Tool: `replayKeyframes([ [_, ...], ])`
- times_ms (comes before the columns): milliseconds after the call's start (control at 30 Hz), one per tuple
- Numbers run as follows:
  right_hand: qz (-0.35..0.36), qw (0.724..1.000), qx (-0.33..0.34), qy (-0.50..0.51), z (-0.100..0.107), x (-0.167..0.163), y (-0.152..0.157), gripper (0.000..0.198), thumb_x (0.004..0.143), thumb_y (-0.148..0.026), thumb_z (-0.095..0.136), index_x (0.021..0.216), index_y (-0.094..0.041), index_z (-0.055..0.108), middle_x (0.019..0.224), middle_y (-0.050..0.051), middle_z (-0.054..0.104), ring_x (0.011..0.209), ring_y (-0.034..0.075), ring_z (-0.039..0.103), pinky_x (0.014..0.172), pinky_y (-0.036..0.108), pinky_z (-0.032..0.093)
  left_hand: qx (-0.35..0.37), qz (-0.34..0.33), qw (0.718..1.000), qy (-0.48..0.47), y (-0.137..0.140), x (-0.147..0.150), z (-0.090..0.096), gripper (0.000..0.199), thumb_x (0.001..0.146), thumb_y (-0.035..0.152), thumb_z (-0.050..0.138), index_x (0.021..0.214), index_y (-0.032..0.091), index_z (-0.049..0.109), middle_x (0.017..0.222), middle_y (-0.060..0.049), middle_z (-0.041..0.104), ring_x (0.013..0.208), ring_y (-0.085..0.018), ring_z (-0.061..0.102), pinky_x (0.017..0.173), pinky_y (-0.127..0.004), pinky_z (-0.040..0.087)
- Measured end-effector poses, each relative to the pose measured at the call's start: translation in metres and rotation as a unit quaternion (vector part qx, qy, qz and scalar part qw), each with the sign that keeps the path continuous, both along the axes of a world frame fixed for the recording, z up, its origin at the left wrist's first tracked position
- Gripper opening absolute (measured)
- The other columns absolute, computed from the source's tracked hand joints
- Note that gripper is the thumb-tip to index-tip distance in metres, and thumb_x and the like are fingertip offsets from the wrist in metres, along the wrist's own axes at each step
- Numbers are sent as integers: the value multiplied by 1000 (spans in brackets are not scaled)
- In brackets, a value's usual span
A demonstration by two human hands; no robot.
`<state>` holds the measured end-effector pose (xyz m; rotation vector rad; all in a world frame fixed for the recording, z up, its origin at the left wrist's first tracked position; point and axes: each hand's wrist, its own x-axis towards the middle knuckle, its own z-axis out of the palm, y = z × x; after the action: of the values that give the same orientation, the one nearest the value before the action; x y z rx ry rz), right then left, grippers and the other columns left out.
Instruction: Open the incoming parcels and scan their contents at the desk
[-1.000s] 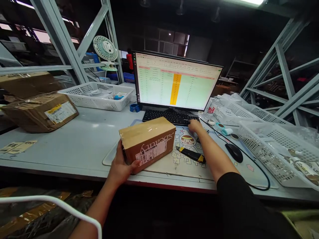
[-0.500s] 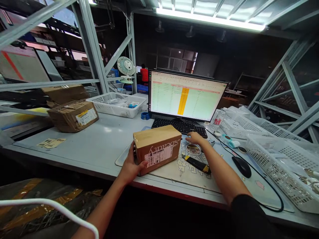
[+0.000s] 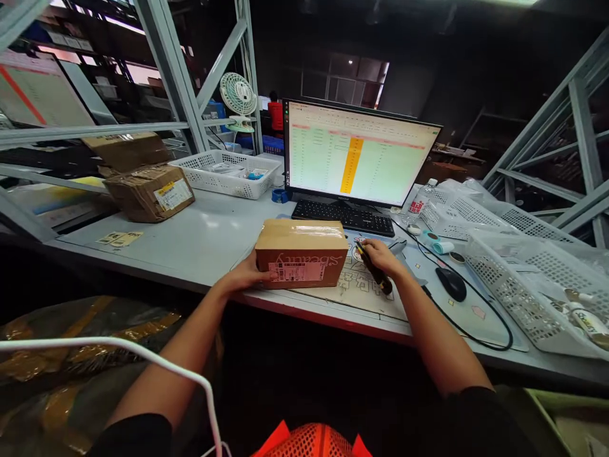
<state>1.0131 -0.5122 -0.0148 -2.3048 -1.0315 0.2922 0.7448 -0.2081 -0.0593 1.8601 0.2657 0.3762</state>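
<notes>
A brown cardboard box (image 3: 302, 236) with "beauty" lettering and a shipping label (image 3: 295, 272) sits upright at the desk's front edge, clear tape across its top. My left hand (image 3: 245, 277) grips its left side, the thumb on the front face by the label. To the right of the box, my right hand (image 3: 379, 256) is closed around a black and yellow utility knife (image 3: 379, 277), which slants over the printed desk mat (image 3: 354, 298). Whether the knife's blade is out, I cannot tell.
Behind the box stand a keyboard (image 3: 342, 218) and a monitor (image 3: 356, 155). A mouse (image 3: 451, 284), its cable and white baskets (image 3: 514, 289) lie to the right. At the left are an opened carton (image 3: 147, 195) and a white basket (image 3: 228, 184). A white cable (image 3: 118, 343) crosses the lower left.
My right hand has picked up the utility knife from the mat. The box has turned so its labelled face points more squarely at me, my left hand still on it. The view has tilted down.
</notes>
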Motion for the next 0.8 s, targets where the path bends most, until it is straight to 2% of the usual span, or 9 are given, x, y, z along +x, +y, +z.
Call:
replayKeyframes([
  [133,11,995,70,66,21,-2,14,30,100,-39,40,83,-21,57,67,0,58,57,15,57,52,24,43,-8,-14,1000,23,3,-3,5,107,52,68,96,139,15,62,150,-23,63,140,-47,58,121,-62,45],
  [267,52,985,130,101,41,-9,25,28,92,-43,48,78,-21,58,61,-2,52,52,14,50,48,25,37,-2,-5,1000,20,-2,-3,6,106,51,70,95,136,14,65,148,-24,64,140,-47,59,120,-62,47],
  [400,76,987,125,66,53,-13,28,30,89,-44,49,72,-21,57,63,-1,52,56,13,48,50,24,34,-9,-8,1000,21,-3,-3,5,109,51,71,95,138,13,64,143,-24,67,138,-47,60,117,-63,50],
  [567,67,987,114,88,59,-22,22,28,90,-40,51,69,-22,53,60,-2,48,50,13,46,46,26,33,6,12,1000,13,-4,0,5,110,49,71,96,136,13,65,139,-24,70,136,-48,61,117,-66,47],
  [800,89,984,117,102,63,-36,8,31,91,-37,52,64,-22,49,58,-3,48,48,12,46,45,26,36,25,24,999,18,-9,0,8,110,49,71,95,137,13,65,145,-22,67,138,-47,60,122,-64,43],
])
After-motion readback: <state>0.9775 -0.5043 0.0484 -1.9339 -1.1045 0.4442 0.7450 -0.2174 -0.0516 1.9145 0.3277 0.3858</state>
